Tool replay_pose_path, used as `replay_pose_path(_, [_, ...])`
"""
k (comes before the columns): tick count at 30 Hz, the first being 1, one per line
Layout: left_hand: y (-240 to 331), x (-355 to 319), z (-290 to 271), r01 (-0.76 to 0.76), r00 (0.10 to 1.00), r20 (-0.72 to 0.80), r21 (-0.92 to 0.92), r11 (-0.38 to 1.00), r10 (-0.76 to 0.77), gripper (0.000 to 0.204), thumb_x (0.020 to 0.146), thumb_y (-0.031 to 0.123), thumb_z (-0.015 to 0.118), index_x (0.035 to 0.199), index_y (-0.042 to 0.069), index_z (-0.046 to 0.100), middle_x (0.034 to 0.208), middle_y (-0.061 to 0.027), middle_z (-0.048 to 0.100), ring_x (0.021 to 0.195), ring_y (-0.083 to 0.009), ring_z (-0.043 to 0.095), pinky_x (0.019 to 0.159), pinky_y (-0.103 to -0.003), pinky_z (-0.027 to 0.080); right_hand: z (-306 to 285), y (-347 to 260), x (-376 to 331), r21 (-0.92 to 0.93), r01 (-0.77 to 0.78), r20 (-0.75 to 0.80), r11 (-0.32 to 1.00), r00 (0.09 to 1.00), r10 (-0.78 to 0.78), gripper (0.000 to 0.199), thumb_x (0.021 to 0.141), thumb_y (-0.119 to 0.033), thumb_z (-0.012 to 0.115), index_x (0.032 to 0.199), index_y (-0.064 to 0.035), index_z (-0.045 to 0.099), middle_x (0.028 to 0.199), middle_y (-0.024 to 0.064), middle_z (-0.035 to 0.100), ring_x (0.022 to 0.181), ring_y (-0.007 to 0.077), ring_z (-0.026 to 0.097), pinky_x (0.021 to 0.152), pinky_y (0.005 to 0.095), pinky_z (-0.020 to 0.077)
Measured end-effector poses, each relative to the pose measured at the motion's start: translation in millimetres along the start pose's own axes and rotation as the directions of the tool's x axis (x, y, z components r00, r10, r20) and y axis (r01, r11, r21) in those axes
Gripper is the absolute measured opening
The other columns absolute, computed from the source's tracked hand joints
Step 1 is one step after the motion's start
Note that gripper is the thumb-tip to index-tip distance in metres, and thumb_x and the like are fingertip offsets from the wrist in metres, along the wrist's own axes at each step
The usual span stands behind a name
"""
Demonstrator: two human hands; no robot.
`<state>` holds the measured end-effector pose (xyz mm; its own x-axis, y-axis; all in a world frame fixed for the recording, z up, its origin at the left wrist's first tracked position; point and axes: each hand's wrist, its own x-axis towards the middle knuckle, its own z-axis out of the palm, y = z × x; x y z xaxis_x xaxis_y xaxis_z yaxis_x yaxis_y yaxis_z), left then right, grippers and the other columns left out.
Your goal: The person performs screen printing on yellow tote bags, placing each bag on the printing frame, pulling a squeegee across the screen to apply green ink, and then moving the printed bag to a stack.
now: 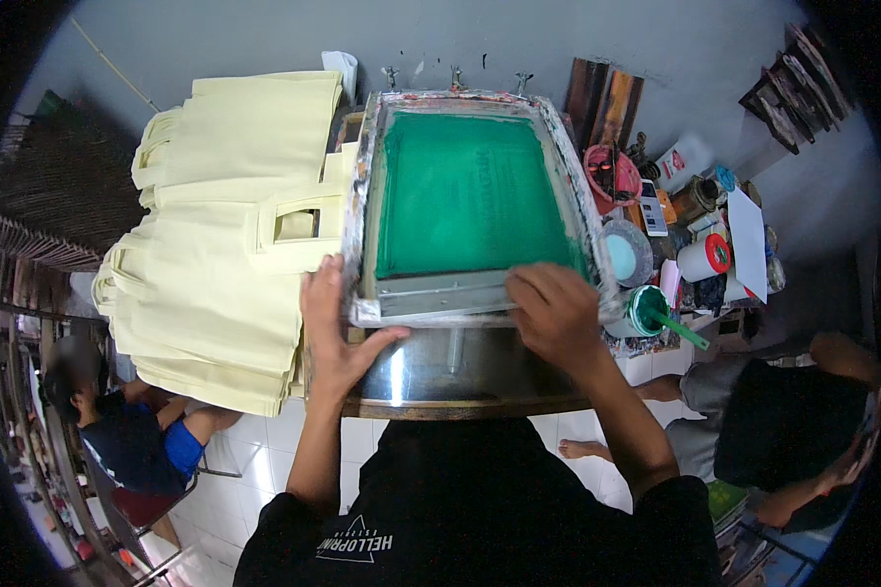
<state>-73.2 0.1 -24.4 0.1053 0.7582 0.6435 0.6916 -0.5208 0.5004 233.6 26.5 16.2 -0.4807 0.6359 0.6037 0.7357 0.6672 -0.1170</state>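
Note:
A screen printing frame (364, 196) stands in front of me, its mesh covered in green ink (460, 196). Along the near end of the mesh lies a grey squeegee (431, 296). My right hand (558, 315) has its fingers closed over the squeegee's right end. My left hand (333, 328) is by the frame's near left corner, thumb spread away from stretched fingers; whether it touches the frame I cannot tell. Stacked pale yellow fabric bags (215, 284) lie beside it. The surface below the mesh is hidden.
An ink tub (646, 311) with a green stirrer (685, 331) stands at the right, near a pink basket (612, 176), a calculator (653, 207) and a red-lidded jar (703, 256). Hinge clamps (456, 78) line the back. People sit at the left (127, 440) and right (783, 421).

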Motion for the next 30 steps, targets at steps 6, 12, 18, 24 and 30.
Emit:
replay_pose_path(6, [15,79,-3,0.073,0.957,-0.193,-0.560,0.825,-0.215,0.104,0.082,0.042,0.084,0.157,0.000,0.026,0.156,-0.0214,0.041,0.145,-0.0346,0.040,0.120,-0.046,0.032,-65,28,104,-0.113,0.062,-0.172,0.992,0.982,-0.081,0.026,0.076,-0.011,0.075,0.100,-0.0039,0.072,0.101,0.0123,0.071,0.090,0.0331,0.068,0.082,0.0440,0.0546])
replay_pose_path(12, [-102,68,20,0.241,0.810,0.397,0.445,0.862,-0.431,0.075,0.084,0.033,0.080,0.142,-0.004,0.050,0.145,-0.0224,0.053,0.131,-0.0397,0.050,0.113,-0.048,0.033,-101,80,222,-0.226,0.006,-0.235,0.974,0.970,-0.061,0.025,0.092,-0.026,0.068,0.097,-0.0020,0.070,0.081,0.0181,0.067,0.074,0.0346,0.065,0.067,0.0437,0.0509])
replay_pose_path(18, [-105,109,34,0.284,0.472,0.468,0.722,0.631,-0.747,0.075,0.064,0.050,0.090,0.113,-0.002,0.067,0.121,-0.0212,0.069,0.128,-0.0406,0.051,0.112,-0.054,0.028,-133,97,288,-0.190,-0.143,-0.091,0.971,0.988,0.128,0.035,0.094,-0.033,0.066,0.092,0.0014,0.072,0.088,0.0234,0.072,0.084,0.0406,0.069,0.081,0.0481,0.0528])
replay_pose_path(24, [-118,131,28,0.433,0.365,0.609,0.558,0.707,-0.704,0.055,0.071,0.049,0.086,0.094,0.001,0.074,0.106,-0.0191,0.072,0.102,-0.0339,0.065,0.100,-0.044,0.042,-138,123,312,-0.156,-0.130,-0.089,0.979,0.989,0.117,0.038,0.090,-0.035,0.070,0.098,0.0022,0.076,0.093,0.0264,0.073,0.089,0.0416,0.070,0.083,0.0478,0.0538])
replay_pose_path(30, [-142,128,-80,0.596,0.711,0.312,0.208,0.776,-0.630,0.051,0.083,0.045,0.079,0.095,-0.004,0.072,0.090,-0.0149,0.073,0.086,-0.0226,0.066,0.082,-0.038,0.050,-126,153,337,-0.147,-0.117,-0.103,0.982,0.989,0.102,0.041,0.086,-0.034,0.074,0.102,0.0029,0.077,0.096,0.0277,0.073,0.090,0.0424,0.070,0.085,0.0467,0.0541])
